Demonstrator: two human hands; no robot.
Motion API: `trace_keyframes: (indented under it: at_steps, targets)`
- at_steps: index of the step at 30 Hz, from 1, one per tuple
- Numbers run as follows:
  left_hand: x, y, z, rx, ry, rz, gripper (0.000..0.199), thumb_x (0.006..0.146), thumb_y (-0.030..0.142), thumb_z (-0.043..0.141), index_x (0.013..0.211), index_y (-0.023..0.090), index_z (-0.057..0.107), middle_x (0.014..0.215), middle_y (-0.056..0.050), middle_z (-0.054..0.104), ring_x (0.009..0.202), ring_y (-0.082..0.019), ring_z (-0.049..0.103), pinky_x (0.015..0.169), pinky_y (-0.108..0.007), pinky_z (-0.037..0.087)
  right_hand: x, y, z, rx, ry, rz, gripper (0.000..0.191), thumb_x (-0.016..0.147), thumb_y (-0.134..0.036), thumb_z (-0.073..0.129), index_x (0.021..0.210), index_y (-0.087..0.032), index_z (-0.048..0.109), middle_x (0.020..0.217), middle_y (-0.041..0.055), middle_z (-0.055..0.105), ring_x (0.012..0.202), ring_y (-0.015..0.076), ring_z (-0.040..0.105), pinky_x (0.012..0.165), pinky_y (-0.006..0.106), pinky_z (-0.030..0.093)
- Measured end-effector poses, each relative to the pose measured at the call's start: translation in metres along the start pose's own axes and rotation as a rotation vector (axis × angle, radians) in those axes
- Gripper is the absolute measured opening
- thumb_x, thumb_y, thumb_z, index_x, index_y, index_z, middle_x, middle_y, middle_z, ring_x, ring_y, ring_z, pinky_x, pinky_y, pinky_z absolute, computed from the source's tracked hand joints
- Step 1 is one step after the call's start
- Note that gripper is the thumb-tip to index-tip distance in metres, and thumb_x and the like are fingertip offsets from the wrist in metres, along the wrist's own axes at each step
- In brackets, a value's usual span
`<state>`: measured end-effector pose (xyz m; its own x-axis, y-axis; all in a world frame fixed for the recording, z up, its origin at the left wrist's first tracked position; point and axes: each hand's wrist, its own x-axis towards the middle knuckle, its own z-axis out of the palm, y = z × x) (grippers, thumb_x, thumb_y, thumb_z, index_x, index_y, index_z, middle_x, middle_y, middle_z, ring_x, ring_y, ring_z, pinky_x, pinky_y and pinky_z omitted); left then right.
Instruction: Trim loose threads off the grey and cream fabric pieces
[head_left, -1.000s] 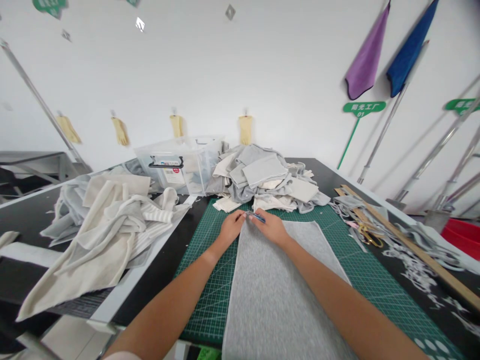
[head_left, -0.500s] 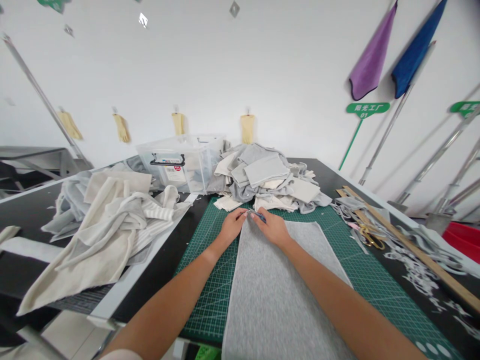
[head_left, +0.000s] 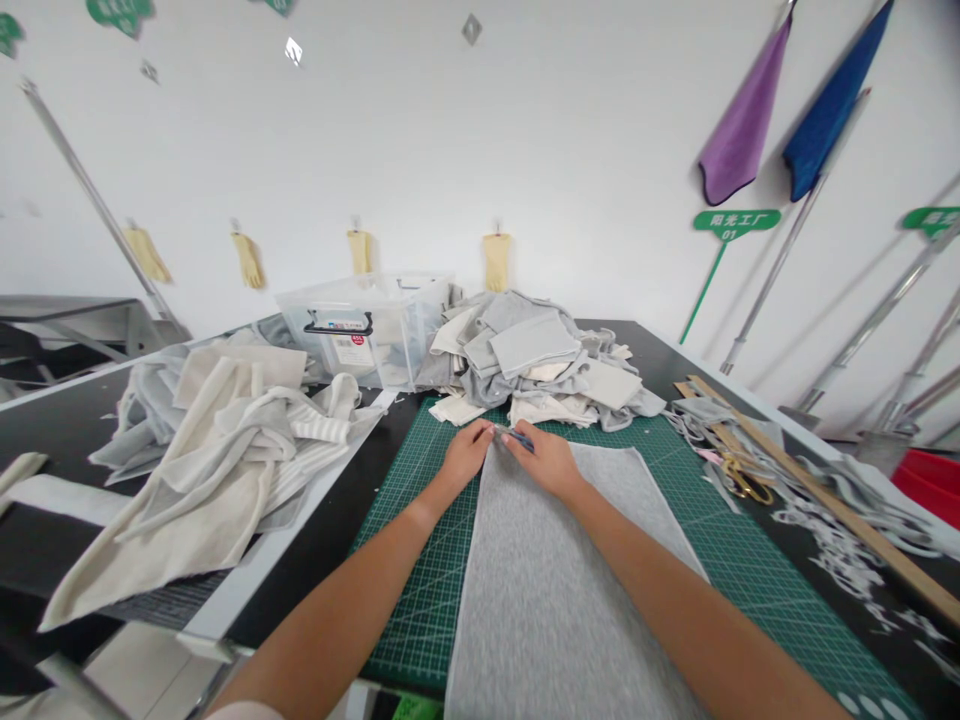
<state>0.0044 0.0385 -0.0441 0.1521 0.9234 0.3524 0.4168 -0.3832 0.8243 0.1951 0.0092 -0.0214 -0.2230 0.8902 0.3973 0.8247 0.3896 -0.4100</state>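
Note:
A long grey fabric piece [head_left: 570, 580] with a pale edge lies flat on the green cutting mat [head_left: 420, 560] and runs off toward me. At its far left corner my left hand [head_left: 466, 452] is closed, pinching the fabric. Right beside it, my right hand [head_left: 546, 458] is closed around a small blue-handled tool [head_left: 523, 437], which looks like thread snips. The tool's tip meets the left fingertips at the corner; fingers hide most of it.
Beyond the mat rises a heap of grey and cream cloths [head_left: 525, 350], beside a clear plastic box [head_left: 345, 340]. More fabric [head_left: 225, 450] lies at left. Gold-handled scissors [head_left: 746, 480], a wooden strip [head_left: 825, 490] and white scraps [head_left: 832, 545] are at right.
Both hands stay at the fabric's far left corner, with only slight finger movement. The whole view has shifted slightly; the fabric lies as before.

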Motion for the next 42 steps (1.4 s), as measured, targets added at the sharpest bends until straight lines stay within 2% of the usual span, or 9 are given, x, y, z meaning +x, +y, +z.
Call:
trace_keyframes:
  at_steps: [6, 19, 33, 42]
  targets:
    - [-0.0017, 0.0023, -0.0012, -0.016, -0.024, 0.010, 0.028, 0.095, 0.037, 0.047, 0.094, 0.019, 0.069, 0.091, -0.002, 0.072, 0.086, -0.017, 0.063, 0.082, -0.025, 0.048, 0.0014, 0.0016, 0.0016, -0.023, -0.014, 0.020, 0.043, 0.100, -0.062, 0.037, 0.094, -0.026, 0.059, 0.078, 0.0009, 0.068, 0.070, 0.0187, 0.063, 0.061, 0.024, 0.030]
    - [-0.0029, 0.0035, -0.0028, -0.022, -0.045, 0.039, 0.028, 0.095, 0.033, 0.047, 0.096, 0.019, 0.071, 0.093, -0.003, 0.073, 0.087, -0.018, 0.064, 0.083, -0.026, 0.049, 0.0017, 0.0025, -0.0001, 0.115, -0.099, -0.008, 0.045, 0.101, -0.064, 0.034, 0.092, -0.026, 0.057, 0.078, -0.0015, 0.067, 0.074, 0.0176, 0.064, 0.065, 0.023, 0.033]
    - [-0.0019, -0.0016, -0.0010, -0.036, -0.053, 0.044, 0.030, 0.095, 0.034, 0.048, 0.099, 0.019, 0.073, 0.094, -0.003, 0.074, 0.089, -0.018, 0.065, 0.081, -0.026, 0.049, 0.0022, 0.0045, -0.0001, 0.145, -0.129, -0.026, 0.041, 0.103, -0.059, 0.035, 0.092, -0.025, 0.056, 0.078, -0.0014, 0.065, 0.075, 0.0161, 0.063, 0.065, 0.023, 0.032]
    - [-0.0024, -0.0024, 0.0000, -0.062, -0.055, 0.077, 0.030, 0.095, 0.037, 0.049, 0.092, 0.017, 0.072, 0.089, -0.002, 0.073, 0.084, -0.017, 0.063, 0.077, -0.025, 0.046, 0.0035, 0.0054, 0.0001, 0.162, -0.135, -0.033, 0.042, 0.104, -0.057, 0.034, 0.089, -0.024, 0.056, 0.078, -0.0007, 0.065, 0.074, 0.0158, 0.062, 0.067, 0.024, 0.034]
